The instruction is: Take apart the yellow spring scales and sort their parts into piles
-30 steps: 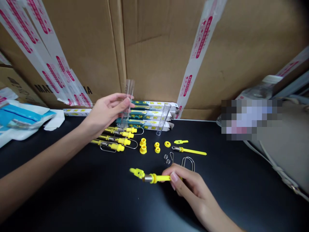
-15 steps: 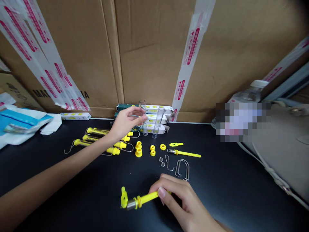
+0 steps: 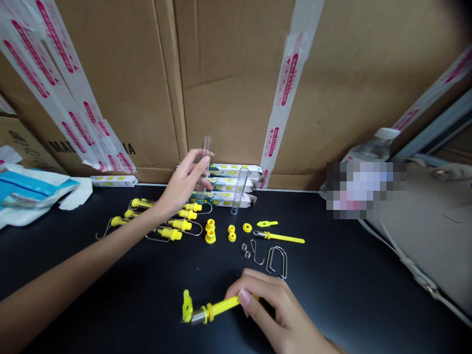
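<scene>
My left hand [image 3: 182, 184] is raised over the back of the black table [image 3: 110, 295], fingers closed round a clear plastic tube [image 3: 205, 152] held upright. A second clear tube [image 3: 238, 191] leans against the small printed boxes [image 3: 236, 184] just to its right. My right hand [image 3: 269, 307] rests low near the front, pinching a yellow rod [image 3: 212, 309] with a metal collar and a yellow clip at its left end. Several assembled yellow rods with wire hooks [image 3: 158, 221] lie under my left wrist.
Loose yellow caps [image 3: 210, 231], a yellow ring [image 3: 247, 227], a thin yellow rod [image 3: 282, 238], a wire hook [image 3: 257, 251] and a U-shaped wire [image 3: 278, 260] lie mid-table. Taped cardboard boxes [image 3: 228, 73] wall the back. Blue-white packets [image 3: 33, 189] at left, a beige bag [image 3: 427, 236] at right.
My left hand lifted the clear tube from beside the leaning tube up and slightly left. My right hand with the yellow rod stayed low near the front.
</scene>
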A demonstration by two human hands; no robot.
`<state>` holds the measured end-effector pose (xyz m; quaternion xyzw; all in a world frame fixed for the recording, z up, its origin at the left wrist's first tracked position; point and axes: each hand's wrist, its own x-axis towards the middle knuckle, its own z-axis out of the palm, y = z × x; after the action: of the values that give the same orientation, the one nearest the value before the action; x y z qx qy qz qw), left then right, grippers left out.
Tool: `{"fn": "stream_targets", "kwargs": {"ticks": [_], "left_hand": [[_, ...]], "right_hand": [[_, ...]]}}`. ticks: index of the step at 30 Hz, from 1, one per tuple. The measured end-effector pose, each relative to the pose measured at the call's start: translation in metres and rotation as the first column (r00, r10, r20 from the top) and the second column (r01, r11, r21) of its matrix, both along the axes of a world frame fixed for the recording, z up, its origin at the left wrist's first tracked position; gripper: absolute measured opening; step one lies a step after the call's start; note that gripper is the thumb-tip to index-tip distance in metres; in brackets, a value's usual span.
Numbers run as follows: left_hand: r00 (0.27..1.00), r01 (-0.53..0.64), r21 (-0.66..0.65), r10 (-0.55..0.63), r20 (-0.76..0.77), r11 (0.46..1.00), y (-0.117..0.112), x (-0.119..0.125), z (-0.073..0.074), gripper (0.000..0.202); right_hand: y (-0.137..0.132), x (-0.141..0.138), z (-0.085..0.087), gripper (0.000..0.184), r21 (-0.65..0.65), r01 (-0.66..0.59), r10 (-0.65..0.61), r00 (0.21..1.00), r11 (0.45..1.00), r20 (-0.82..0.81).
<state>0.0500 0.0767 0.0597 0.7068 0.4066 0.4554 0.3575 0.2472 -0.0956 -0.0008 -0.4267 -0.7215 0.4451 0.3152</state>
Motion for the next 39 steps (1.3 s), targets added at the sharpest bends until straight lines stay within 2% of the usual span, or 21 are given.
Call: {"fn": "stream_targets", "kwargs": {"ticks": [2, 4, 6, 8, 10, 13, 15, 18, 21, 23, 25, 28, 30, 33, 35, 37, 39], "left_hand": [[0.995, -0.032, 0.049, 0.037, -0.088, 0.998, -0.001, -0.005, 0.007, 0.028], [0.968, -0.033, 0.13, 0.064, -0.243, 0.991, -0.002, -0.011, 0.014, 0.033], [0.868, 0.049, 0.234, 0.074, -0.491, 0.971, -0.003, -0.018, 0.023, 0.048], [0.764, 0.139, 0.265, 0.067, -0.642, 0.954, -0.005, -0.027, 0.034, 0.06], [0.726, 0.153, 0.271, 0.078, -0.683, 0.95, -0.007, -0.037, 0.048, 0.063], [0.673, 0.154, 0.36, 0.169, -0.72, 0.92, -0.01, -0.054, 0.068, 0.061], [0.691, 0.109, 0.343, 0.177, -0.701, 0.933, -0.011, -0.063, 0.078, 0.065], [0.808, 0.013, 0.155, 0.081, -0.583, 0.988, -0.012, -0.07, 0.085, 0.078], [0.871, -0.101, 0.064, 0.12, -0.476, 0.993, -0.013, -0.07, 0.09, 0.058], [0.866, -0.146, 0.086, 0.17, -0.47, 0.985, -0.015, -0.068, 0.092, 0.042], [0.833, -0.164, 0.13, 0.208, -0.512, 0.978, -0.016, -0.065, 0.093, 0.035], [0.783, -0.185, 0.164, 0.247, -0.571, 0.969, -0.015, -0.06, 0.092, 0.036], [0.79, -0.202, 0.138, 0.244, -0.563, 0.97, -0.014, -0.057, 0.089, 0.041], [0.841, -0.187, 0.062, 0.192, -0.505, 0.98, -0.011, -0.053, 0.084, 0.056], [0.881, -0.134, 0.037, 0.136, -0.453, 0.99, -0.008, -0.054, 0.079, 0.062], [0.913, -0.061, 0.048, 0.075, -0.401, 0.997, -0.005, -0.055, 0.074, 0.059], [0.925, 0.02, 0.071, 0.009, -0.379, 0.997, -0.004, -0.055, 0.068, 0.047]], "right_hand": [[0.001, -0.001, 0.0, 0.035, -0.002, 0.001, -0.001, 1.0, 1.0, 0.005], [0.001, -0.001, 0.0, 0.035, -0.002, 0.002, -0.002, 1.0, 1.0, 0.009], [0.001, -0.001, 0.0, 0.036, -0.001, 0.002, -0.002, 1.0, 1.0, 0.015], [0.0, -0.001, 0.0, 0.036, 0.003, -0.006, 0.006, 1.0, 1.0, 0.019], [-0.001, -0.001, 0.0, 0.036, 0.009, -0.022, 0.021, 1.0, 1.0, 0.017], [-0.002, 0.0, 0.0, 0.036, 0.023, -0.044, 0.043, 0.999, 0.999, 0.016], [-0.002, -0.001, -0.001, 0.036, 0.03, -0.043, 0.042, 0.999, 0.999, 0.023], [-0.001, -0.001, 0.0, 0.036, 0.032, -0.04, 0.04, 0.999, 0.999, 0.023], [-0.001, -0.001, 0.0, 0.037, 0.025, -0.048, 0.047, 0.999, 0.999, 0.021], [-0.001, -0.001, 0.001, 0.037, 0.017, -0.054, 0.054, 0.998, 0.998, 0.025], [-0.001, -0.001, 0.001, 0.038, 0.011, -0.059, 0.059, 0.998, 0.998, 0.03], [0.0, 0.0, 0.001, 0.038, 0.018, -0.065, 0.064, 0.997, 0.998, 0.033], [0.001, 0.0, 0.001, 0.037, 0.023, -0.066, 0.065, 0.997, 0.998, 0.035], [0.002, 0.0, 0.001, 0.037, 0.029, -0.074, 0.073, 0.997, 0.997, 0.035], [0.002, 0.0, 0.001, 0.037, 0.035, -0.088, 0.087, 0.996, 0.996, 0.029], [0.002, -0.001, 0.001, 0.038, 0.038, -0.095, 0.094, 0.995, 0.995, 0.028], [0.001, -0.001, 0.002, 0.038, 0.049, -0.096, 0.095, 0.995, 0.994, 0.03]]}}
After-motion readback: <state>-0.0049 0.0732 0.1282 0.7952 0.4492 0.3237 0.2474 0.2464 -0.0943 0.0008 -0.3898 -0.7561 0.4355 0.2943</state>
